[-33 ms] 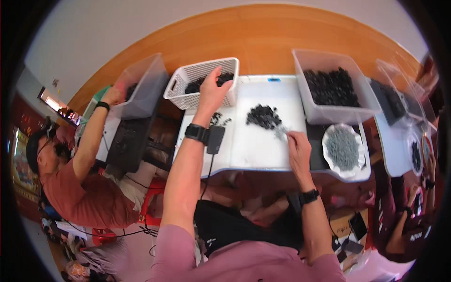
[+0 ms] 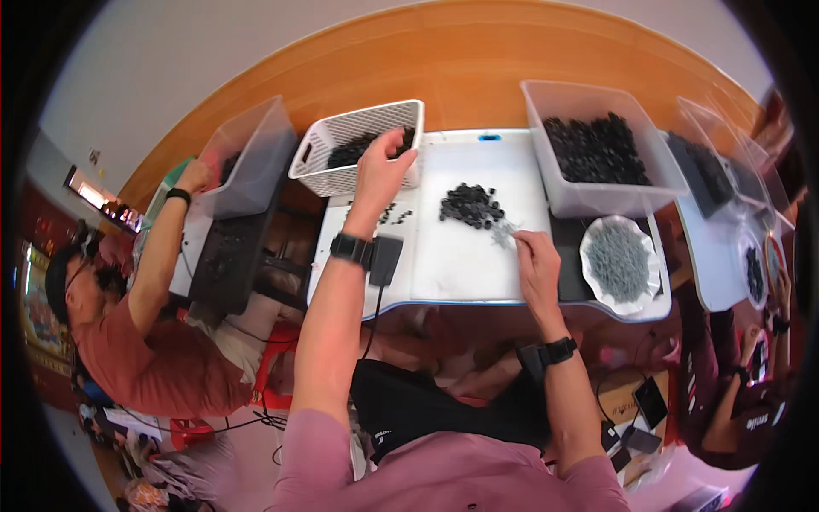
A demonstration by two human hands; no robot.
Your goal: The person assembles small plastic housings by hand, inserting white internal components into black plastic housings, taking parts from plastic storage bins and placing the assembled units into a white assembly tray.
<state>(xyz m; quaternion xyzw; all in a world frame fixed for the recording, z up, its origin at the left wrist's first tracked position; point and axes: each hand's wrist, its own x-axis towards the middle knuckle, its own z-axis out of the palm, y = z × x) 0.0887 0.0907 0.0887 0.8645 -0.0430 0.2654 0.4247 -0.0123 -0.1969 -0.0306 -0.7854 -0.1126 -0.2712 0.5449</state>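
Observation:
My left hand point(image 2: 382, 175) is over the front rim of a white perforated basket point(image 2: 328, 181) that has small black pieces inside. Its thumb and fingers are apart, and I see nothing between them. On the white tabletop lies a heap of small black round parts point(image 2: 469, 205). A little cluster of thin grey pieces point(image 2: 505, 234) sits at its near right side. My right hand point(image 2: 537, 260) has thumb and forefinger pinched together at the edge of this cluster. What is between the fingertips is too small to make out.
Loose black bits point(image 2: 397, 215) lie below the basket. At right stand a clear plastic bin point(image 2: 589, 201) of black parts and a white fluted dish point(image 2: 590, 273) of grey pieces. A co-worker point(image 2: 162, 358) reaches into another bin point(image 2: 264, 162) at left; another person works at far right.
The whole view has shifted slightly, with the table higher and a little further left. Both hands stay at nearly the same places over the table.

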